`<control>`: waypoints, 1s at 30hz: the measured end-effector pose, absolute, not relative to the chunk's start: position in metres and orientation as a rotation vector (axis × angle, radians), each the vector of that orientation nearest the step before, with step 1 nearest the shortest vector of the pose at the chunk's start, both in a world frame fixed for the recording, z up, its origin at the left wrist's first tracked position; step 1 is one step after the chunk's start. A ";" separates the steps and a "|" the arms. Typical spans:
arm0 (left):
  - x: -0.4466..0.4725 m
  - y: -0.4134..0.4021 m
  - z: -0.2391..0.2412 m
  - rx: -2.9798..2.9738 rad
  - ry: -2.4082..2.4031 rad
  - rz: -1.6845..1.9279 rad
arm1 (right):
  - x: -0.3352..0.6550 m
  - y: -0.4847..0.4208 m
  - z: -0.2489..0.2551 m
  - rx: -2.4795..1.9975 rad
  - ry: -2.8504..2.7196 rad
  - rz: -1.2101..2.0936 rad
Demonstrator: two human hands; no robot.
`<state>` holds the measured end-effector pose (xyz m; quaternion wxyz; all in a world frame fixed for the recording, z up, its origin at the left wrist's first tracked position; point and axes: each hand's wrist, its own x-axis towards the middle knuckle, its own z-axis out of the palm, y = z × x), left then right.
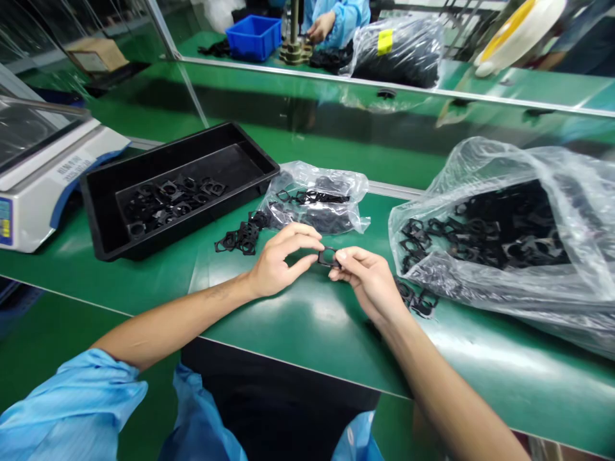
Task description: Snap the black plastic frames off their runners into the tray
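Observation:
Between my two hands, above the green table, is a small black plastic frame with a round opening [328, 264]. My right hand [368, 276] pinches its right side between thumb and fingers. My left hand [283, 261] has its thumb and fingertips at the frame's left edge, closed on it. Just beyond my left hand lies a loose pile of similar black frames [240, 238]. A clear plastic bag [353, 221] with more of them sits behind it. Some more loose black frames [423, 303] lie beside my right wrist, partly under a large bag.
A black tray [192, 237] with many frames stands at the left, next to a white scale [72, 169]. The large clear bag [461, 291] of black parts fills the right side. Beyond a metal rail [307, 72], a co-worker's hand [321, 27] is near a blue bin [254, 40].

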<state>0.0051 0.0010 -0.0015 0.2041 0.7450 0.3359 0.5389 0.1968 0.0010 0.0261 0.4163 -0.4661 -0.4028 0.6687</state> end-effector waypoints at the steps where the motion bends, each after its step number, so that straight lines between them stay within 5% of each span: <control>1: 0.005 0.001 -0.001 2.139 0.916 1.516 | 0.197 0.001 0.026 -1.170 -1.005 1.731; 4: 0.004 0.000 -0.001 2.216 0.884 1.553 | 0.195 0.001 0.025 -1.196 -1.085 1.739; 15: 0.004 0.007 -0.003 1.922 0.996 1.569 | 0.195 -0.010 0.022 -1.048 -1.713 0.840; 30: 0.006 0.004 0.001 1.877 1.046 1.470 | 0.195 -0.007 0.020 -1.117 -1.539 1.020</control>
